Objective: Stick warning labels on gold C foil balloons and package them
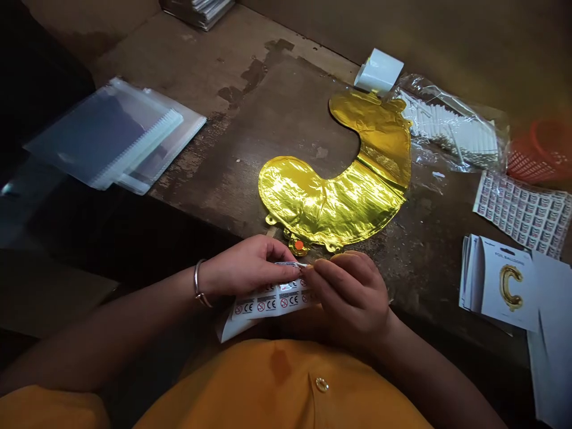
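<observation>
My left hand (257,265) grips a sheet of stickers (268,302) printed with CE marks and red warning signs, its thumb lying over the top edge. At that same edge the fingertips of my right hand (351,289) are pinched together; whether a single sticker is between them is hidden. Just beyond both hands a flat gold foil balloon (330,202) shaped like a C lies on the dark table (214,173). An orange-red dot shows on the balloon's neck (298,245), close to my fingers.
Clear plastic sleeves (102,137) are stacked at the left edge. On the right are a bag of white sticks (451,128), a red basket (540,152), another sticker sheet (522,211) and printed balloon cards (504,280). A white roll (379,70) stands at the back.
</observation>
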A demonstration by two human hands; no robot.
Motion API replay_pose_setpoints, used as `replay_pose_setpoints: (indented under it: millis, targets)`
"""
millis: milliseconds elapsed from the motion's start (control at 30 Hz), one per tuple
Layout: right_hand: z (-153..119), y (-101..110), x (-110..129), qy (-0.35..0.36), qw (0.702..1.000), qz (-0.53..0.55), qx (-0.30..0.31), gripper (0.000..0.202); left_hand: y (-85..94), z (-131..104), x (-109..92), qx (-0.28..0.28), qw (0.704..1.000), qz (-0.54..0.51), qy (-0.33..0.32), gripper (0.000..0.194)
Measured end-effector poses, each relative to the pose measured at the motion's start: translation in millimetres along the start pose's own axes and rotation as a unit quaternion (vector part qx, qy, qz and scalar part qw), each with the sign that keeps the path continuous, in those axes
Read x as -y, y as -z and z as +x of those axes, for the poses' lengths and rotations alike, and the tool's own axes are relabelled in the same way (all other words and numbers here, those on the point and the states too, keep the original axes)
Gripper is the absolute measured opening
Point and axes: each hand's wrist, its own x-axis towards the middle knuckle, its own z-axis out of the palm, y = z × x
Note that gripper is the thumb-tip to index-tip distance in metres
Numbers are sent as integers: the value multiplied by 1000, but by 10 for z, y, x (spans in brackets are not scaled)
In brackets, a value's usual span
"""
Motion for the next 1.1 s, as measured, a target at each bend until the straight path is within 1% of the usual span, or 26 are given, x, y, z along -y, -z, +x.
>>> replay_pose_setpoints:
  millis: [67, 233, 333, 467, 567, 667, 733, 800, 867, 900, 933, 967, 1000, 1033, 1067, 1100]
  targets:
    - [-13, -4, -15, 3, 1000, 0, -7, 16, 7, -5, 7, 6, 1000, 1, -6, 26]
    - [-34, -10, -55, -1, 1000, 7, -22, 15, 0, -37, 2, 9, 999, 18, -44, 27]
    - [-13, 16, -68, 33, 999, 8, -9, 14, 2, -34, -6, 16, 1000, -3, -21, 27]
    - [9, 59, -72, 56, 998, 16, 19, 16, 24, -9, -11, 54, 996, -65, 24, 30]
    - [13, 66, -92, 57, 998, 8, 20, 17, 31, -15, -8, 68, 996, -58, 20, 32]
    - [27, 64, -136, 40, 999, 7, 19, 16, 14, -45, -12, 51, 998, -20, -19, 30]
    - [45, 69, -154, 48, 999, 8, 17, 15, -3, -57, -17, 38, 999, -6, -36, 30]
    - [64, 84, -139, 77, 997, 6, 23, 14, -12, -48, -15, 35, 999, -3, -28, 32]
    - [72, 108, -92, 105, 994, 14, 34, 14, -8, -21, -6, 30, 999, -10, -7, 34]
    - [73, 122, -63, 110, 993, 24, 37, 14, -2, -7, 1, 24, 1000, -15, 2, 35]
    - [72, 139, -39, 100, 993, 40, 39, 14, 4, 5, 8, 17, 1000, -17, 5, 35]
    - [72, 157, -23, 71, 995, 61, 39, 13, 10, 12, 14, 13, 1000, -12, 5, 35]
    - [76, 173, -23, 20, 996, 84, 32, 12, 14, 11, 17, 10, 1000, 6, -3, 34]
    - [85, 186, -41, -51, 993, 103, 19, 12, 15, 3, 19, 8, 999, 42, -19, 33]
    - [98, 191, -77, -133, 984, 120, 2, 11, 15, -11, 18, 3, 994, 100, -50, 31]
    - [116, 186, -129, -215, 967, 135, -14, 10, 15, -28, 17, -12, 979, 180, -99, 29]
